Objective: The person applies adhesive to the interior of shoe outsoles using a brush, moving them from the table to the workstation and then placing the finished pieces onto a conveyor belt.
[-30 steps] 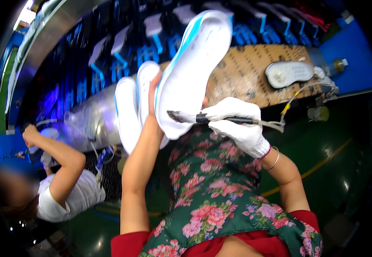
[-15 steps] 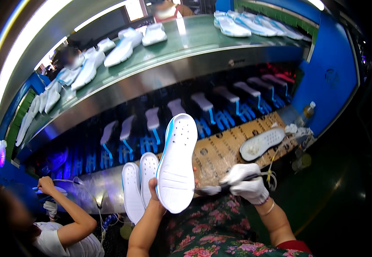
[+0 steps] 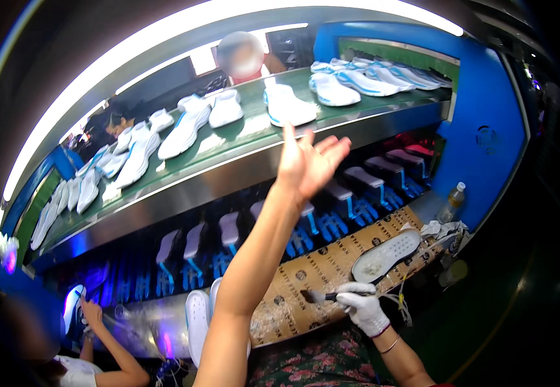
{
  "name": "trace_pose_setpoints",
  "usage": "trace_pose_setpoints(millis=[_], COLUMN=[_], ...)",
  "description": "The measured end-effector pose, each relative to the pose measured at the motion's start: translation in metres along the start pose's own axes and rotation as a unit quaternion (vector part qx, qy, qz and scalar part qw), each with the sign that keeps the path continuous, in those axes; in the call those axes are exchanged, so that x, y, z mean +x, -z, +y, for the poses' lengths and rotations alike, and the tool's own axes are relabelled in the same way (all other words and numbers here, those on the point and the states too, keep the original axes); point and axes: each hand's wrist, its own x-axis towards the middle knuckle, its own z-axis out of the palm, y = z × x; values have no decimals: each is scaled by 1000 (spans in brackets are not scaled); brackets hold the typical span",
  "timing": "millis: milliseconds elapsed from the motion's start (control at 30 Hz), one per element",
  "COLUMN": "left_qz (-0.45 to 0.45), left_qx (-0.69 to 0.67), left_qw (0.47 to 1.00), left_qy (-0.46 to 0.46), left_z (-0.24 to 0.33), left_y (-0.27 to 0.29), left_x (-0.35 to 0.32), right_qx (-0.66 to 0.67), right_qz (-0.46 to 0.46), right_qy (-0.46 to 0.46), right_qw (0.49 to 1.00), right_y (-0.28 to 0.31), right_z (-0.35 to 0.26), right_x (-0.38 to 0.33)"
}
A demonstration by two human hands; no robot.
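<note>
My bare left hand (image 3: 309, 161) reaches up to the green conveyor belt (image 3: 251, 132), palm showing and fingers spread. Just beyond its fingertips a white shoe sole with a blue edge (image 3: 289, 106) lies on the belt; whether they still touch I cannot tell. Lower down, my right hand (image 3: 362, 308), in a white glove, grips a dark-handled brush (image 3: 318, 296) above the brown paper-covered bench (image 3: 299, 274). Beside that hand lies a worn, stained sole (image 3: 386, 255). Two white soles (image 3: 197, 322) stand at the bench's near edge, partly hidden by my left forearm.
More soles (image 3: 183, 129) line the belt on both sides. Beneath it runs a rack of purple sole-shaped pads on blue arms (image 3: 229, 229). A bottle (image 3: 451, 203) and crumpled white cloth (image 3: 444, 229) sit at the right. A co-worker's arm (image 3: 115, 351) works at lower left.
My left hand has carried the sole up and forward onto the belt and opened. My right hand, still on the brush, is slightly lower. The view has tilted upward.
</note>
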Motion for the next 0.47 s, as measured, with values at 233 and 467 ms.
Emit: trace_pose_setpoints(millis=[233, 467], left_qz=[43, 205], left_qx=[731, 916], left_qw=[628, 342], left_qy=[-266, -54], left_z=[63, 241], left_y=[25, 109], left_x=[52, 67], right_qx=[51, 89], right_qz=[25, 20], right_qy=[-46, -73], right_qw=[997, 993], right_y=[24, -2], right_z=[14, 32], right_x=[-3, -2])
